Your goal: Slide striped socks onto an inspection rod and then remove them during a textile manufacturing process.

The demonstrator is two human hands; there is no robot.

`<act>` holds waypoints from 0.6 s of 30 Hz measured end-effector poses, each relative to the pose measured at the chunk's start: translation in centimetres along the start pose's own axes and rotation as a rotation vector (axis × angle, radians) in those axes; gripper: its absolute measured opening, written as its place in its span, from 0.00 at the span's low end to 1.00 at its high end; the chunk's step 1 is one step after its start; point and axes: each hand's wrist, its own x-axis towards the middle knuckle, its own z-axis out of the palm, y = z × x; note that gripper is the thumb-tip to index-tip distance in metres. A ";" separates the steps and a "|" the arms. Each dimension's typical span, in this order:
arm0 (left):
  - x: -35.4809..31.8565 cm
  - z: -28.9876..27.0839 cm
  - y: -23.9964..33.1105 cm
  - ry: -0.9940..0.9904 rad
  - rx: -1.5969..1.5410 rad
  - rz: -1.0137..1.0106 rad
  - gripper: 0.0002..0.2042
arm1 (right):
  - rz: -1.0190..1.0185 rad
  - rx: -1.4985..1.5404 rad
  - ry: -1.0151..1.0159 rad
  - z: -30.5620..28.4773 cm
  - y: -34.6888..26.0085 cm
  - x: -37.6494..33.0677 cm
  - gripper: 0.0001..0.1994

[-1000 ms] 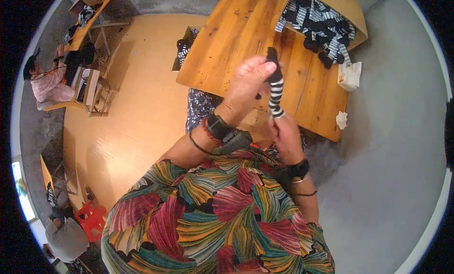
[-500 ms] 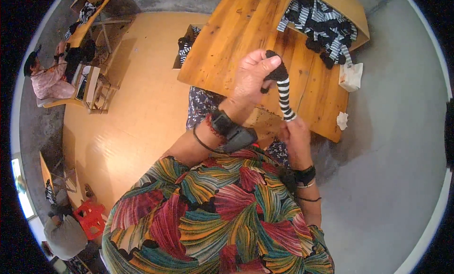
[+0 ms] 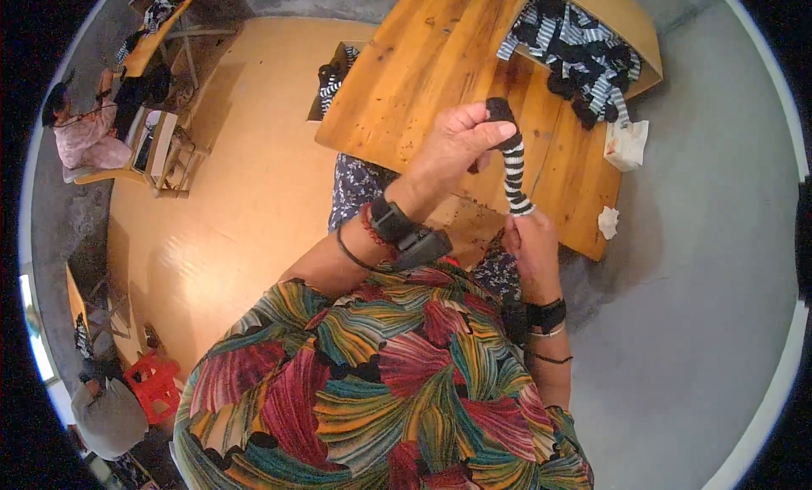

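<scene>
left hand [image 3: 457, 143] is now lifting the striped sock [image 3: 512, 169] toe higher; sock is hanging near-vertical over the table [image 3: 423, 76], right hand [image 3: 533, 240] pinching its lower cuff, both gripping.

A warm orange-brown floor [image 3: 237, 194] fills the left and middle of the room and gives way to grey concrete [image 3: 702, 304] on the right, with bright light shining off the floor's sheen. A wooden table [image 3: 423, 76] of long planks stands at the top centre, an open wooden box [image 3: 630, 25] resting at its far right corner. At far left a person [image 3: 80, 135] sits beside a small wooden desk [image 3: 165, 147], and a red plastic stool [image 3: 152, 380] stands at lower left.
</scene>
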 end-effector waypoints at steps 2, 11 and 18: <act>0.6 -0.7 0.3 -0.058 0.191 0.011 0.06 | -0.033 0.020 -0.034 -1.0 0.3 -0.1 0.14; 0.1 -0.7 1.8 -0.024 0.129 -0.025 0.07 | -0.458 -0.405 0.179 -1.5 -0.9 -0.5 0.16; 0.9 0.0 0.4 -0.044 0.005 -0.008 0.08 | -0.499 -0.390 0.187 -1.8 -0.8 -0.3 0.15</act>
